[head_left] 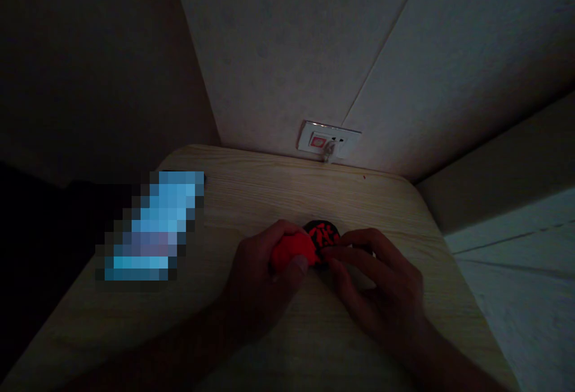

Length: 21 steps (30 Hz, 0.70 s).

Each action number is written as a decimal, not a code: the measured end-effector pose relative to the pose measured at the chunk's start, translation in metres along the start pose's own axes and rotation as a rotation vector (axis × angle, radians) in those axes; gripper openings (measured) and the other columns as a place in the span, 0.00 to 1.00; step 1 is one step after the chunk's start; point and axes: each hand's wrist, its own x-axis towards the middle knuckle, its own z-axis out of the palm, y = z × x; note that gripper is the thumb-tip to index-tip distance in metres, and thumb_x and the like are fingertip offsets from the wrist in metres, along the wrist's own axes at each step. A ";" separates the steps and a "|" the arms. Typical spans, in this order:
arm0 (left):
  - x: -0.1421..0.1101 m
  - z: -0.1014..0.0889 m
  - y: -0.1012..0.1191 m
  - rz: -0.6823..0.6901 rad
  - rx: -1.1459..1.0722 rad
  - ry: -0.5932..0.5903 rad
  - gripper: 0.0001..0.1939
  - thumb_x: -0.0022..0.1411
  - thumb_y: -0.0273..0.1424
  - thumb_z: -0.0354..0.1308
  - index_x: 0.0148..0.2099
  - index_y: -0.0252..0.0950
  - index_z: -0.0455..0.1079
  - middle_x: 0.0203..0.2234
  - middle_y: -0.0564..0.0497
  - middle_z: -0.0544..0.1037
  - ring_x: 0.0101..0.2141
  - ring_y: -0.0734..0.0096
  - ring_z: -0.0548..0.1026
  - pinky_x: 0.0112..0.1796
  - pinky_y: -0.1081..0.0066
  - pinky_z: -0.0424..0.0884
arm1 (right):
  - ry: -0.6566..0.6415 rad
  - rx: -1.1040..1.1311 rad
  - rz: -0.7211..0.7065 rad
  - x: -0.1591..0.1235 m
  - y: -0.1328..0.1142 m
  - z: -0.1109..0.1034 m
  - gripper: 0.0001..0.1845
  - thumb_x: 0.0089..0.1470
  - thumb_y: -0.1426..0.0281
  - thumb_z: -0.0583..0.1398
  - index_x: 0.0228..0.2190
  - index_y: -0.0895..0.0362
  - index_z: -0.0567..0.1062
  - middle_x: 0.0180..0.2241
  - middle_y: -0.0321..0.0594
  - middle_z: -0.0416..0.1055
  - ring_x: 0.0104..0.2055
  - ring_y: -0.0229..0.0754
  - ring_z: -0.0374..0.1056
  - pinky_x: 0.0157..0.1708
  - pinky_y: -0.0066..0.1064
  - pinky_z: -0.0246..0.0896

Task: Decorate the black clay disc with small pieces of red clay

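Observation:
My left hand (265, 284) is closed around a smooth, bright red rounded object (291, 250), its thumb pressed across the front. Right against it sits a dark round piece (324, 234) with a broken red pattern; whether the two are joined I cannot tell. My right hand (377, 275) has its fingers bent and its thumb and fingertips drawn together at the right edge of that patterned piece. Both hands are low over the middle of the light wooden tabletop (260, 182). Dim light hides the finer details.
A lit phone-like screen (157, 224), blurred out, lies on the left of the tabletop. Behind the table, a wall socket with a red switch (318, 141) holds a plug (330, 150). A wall (278, 50) borders the back edge, and pale flooring (530, 296) shows at the right.

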 end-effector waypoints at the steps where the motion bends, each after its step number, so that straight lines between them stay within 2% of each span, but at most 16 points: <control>1: 0.000 0.000 0.000 -0.001 0.003 0.003 0.09 0.62 0.35 0.57 0.40 0.36 0.73 0.31 0.50 0.79 0.33 0.63 0.75 0.32 0.68 0.68 | 0.006 0.002 0.000 0.000 -0.001 -0.001 0.09 0.56 0.78 0.64 0.40 0.58 0.80 0.38 0.44 0.73 0.35 0.40 0.72 0.31 0.30 0.72; 14: -0.001 0.000 0.000 0.027 0.018 0.011 0.09 0.62 0.34 0.56 0.41 0.36 0.73 0.32 0.51 0.80 0.33 0.64 0.75 0.33 0.69 0.69 | -0.019 -0.014 -0.025 0.001 -0.001 -0.001 0.10 0.56 0.78 0.64 0.40 0.58 0.81 0.39 0.46 0.74 0.33 0.40 0.70 0.28 0.31 0.70; 21: 0.000 -0.001 0.000 0.015 0.002 -0.003 0.10 0.62 0.35 0.56 0.41 0.36 0.74 0.30 0.52 0.79 0.31 0.65 0.75 0.32 0.70 0.69 | -0.001 0.002 -0.022 0.001 -0.001 0.000 0.11 0.55 0.78 0.65 0.41 0.57 0.80 0.39 0.46 0.74 0.36 0.42 0.72 0.31 0.34 0.72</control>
